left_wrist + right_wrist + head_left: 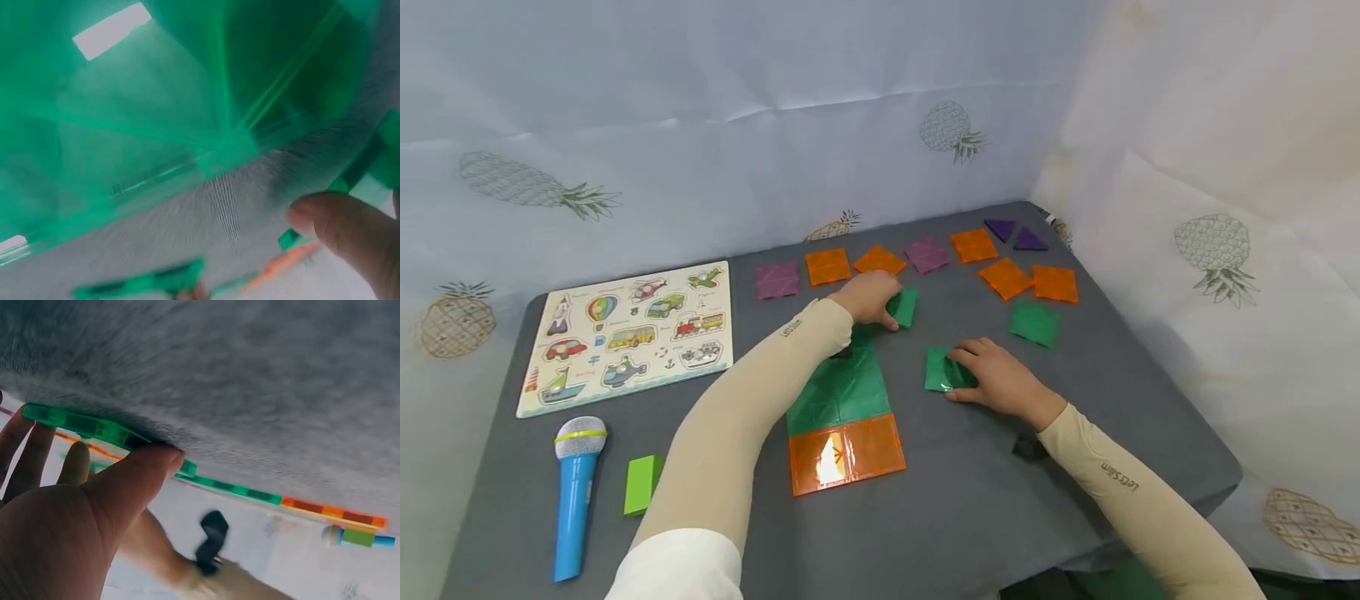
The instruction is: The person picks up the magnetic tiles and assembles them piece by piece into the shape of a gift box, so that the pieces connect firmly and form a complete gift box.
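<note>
My left hand [869,297] pinches a translucent green square tile [904,307] just beyond a flat panel of joined tiles. That panel has green tiles [842,387] at the back and orange tiles [847,455] along its front; my forearm hides part of it. To the right, my right hand [1002,377] grips another green square tile [940,369] by its edges, low over the table. In the right wrist view, the thumb [140,478] and fingers lie at opposite edges of that green tile [87,424].
Loose orange tiles [829,267], purple square tiles [777,280], purple triangles [1030,240] and a green tile [1035,323] lie along the back and right of the grey table [970,500]. Leftward are a picture puzzle board [632,333], a toy microphone [575,508] and a lime-green block [642,483].
</note>
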Motion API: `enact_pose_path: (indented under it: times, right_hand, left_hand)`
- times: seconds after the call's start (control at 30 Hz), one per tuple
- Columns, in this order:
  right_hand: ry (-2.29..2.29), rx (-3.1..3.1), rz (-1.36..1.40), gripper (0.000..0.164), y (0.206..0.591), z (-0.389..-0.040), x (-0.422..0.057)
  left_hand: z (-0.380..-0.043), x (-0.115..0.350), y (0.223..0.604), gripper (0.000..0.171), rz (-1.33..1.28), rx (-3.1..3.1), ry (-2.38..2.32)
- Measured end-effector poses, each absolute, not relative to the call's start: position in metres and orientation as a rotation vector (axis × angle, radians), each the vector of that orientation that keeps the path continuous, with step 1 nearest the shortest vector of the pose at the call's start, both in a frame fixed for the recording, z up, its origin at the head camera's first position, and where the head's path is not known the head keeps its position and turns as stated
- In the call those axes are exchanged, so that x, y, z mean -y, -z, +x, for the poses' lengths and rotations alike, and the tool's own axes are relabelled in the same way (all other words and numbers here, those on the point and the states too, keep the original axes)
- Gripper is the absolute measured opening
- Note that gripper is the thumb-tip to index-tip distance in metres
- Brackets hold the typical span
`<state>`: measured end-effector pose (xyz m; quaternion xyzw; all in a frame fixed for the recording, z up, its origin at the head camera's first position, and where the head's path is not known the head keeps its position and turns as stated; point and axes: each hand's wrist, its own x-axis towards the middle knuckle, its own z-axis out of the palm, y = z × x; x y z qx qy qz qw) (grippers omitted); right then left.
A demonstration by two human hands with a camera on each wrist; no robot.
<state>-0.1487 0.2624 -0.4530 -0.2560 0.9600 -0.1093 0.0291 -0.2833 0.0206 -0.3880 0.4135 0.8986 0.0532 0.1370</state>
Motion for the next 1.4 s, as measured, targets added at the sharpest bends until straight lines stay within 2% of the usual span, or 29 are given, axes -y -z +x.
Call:
enact_pose_path:
  times: [0.07,0.1,0.3,0.47,0.6,0.77,1.2,1.3,1.4]
  right_hand:
    - [0.338,-2.950,-0.787,0.065,0.448,-0.154,-0.268]
    - [0.340,-2.945,-0.793,0.065,0.444,-0.156,-0.271]
    - [0.328,-2.893,-0.803,0.070,0.426,-0.165,-0.280]
    - [0.323,-2.822,-0.899,0.074,0.418,-0.160,-0.275]
    - [0.278,-2.772,-1.013,0.070,0.426,-0.159,-0.265]
    - [0.306,-2.786,-1.009,0.067,0.435,-0.163,-0.258]
    - [0.358,-2.849,-0.962,0.063,0.443,-0.183,-0.267]
    - [0.362,-2.957,-0.792,0.060,0.440,-0.187,-0.287]
    - [0.335,-3.063,-0.451,0.059,0.436,-0.192,-0.316]
  left_hand:
    - [-0.296,-0.013,0.402,0.056,1.189,-2.624,-0.124]
    - [-0.291,-0.005,0.397,0.057,1.186,-2.640,-0.124]
    - [-0.242,0.061,0.377,0.062,1.201,-2.715,-0.058]
    - [-0.192,0.110,0.400,0.074,1.172,-2.704,-0.038]
    - [-0.169,0.116,0.419,0.074,1.163,-2.704,-0.059]
    - [-0.166,0.107,0.427,0.067,1.160,-2.782,-0.057]
    - [-0.172,0.111,0.432,0.067,1.021,-2.803,-0.131]
    - [-0.175,0.116,0.426,0.070,0.963,-2.782,-0.153]
    - [-0.186,0.117,0.419,0.066,0.905,-2.797,-0.228]
